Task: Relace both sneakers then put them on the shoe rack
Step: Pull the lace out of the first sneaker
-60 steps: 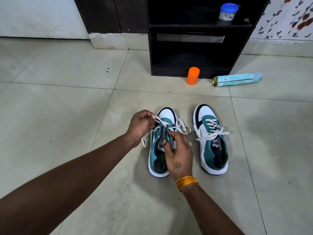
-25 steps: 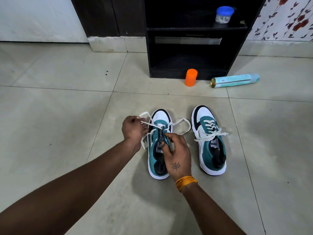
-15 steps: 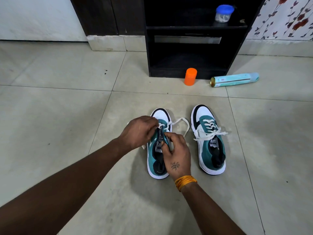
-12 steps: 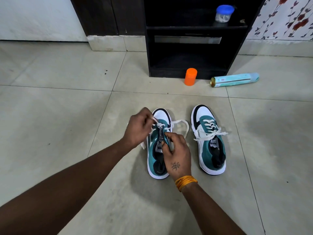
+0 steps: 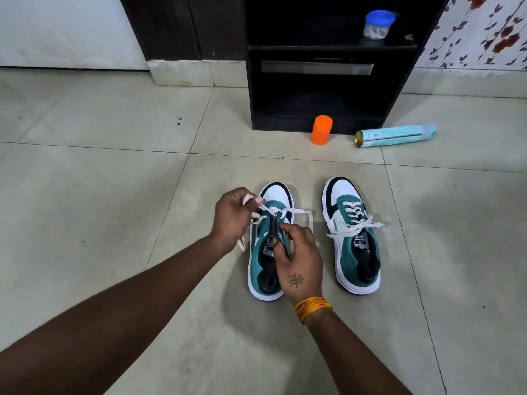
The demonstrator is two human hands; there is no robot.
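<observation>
Nearest the camera, two bare forearms reaching forward over pale floor tiles (image 5: 85,172), an orange thread band (image 5: 312,307) around the right wrist. Just beyond, right hand (image 5: 299,260) with a small tattoo on its back, resting over the open collar of the left sneaker (image 5: 266,252), thumb and curled fingers pinching the shoe's tongue near its logo tab. Slightly farther and to the left, left hand (image 5: 232,215) curled into a narrow pinch on the white lace (image 5: 296,212), pulling one strand up and leftward from the upper eyelets; loose lace looping out past the shoe's right side, another end trailing down beside its left edge. Teal, white and black shoe flat on the floor, toe pointing away, only partly laced. Just beside it, apart and parallel, right sneaker (image 5: 355,238) of the same colours, fully laced and tied in a bow, also on the floor. Farther back, orange cylinder (image 5: 321,129) standing upright against the foot of the dark shoe rack (image 5: 256,81), and a pale teal spray can (image 5: 396,135) lying on its side to the right. On the rack's upper shelf, small clear jar with blue lid (image 5: 377,24). Floral wallpaper (image 5: 484,32) at far right.
</observation>
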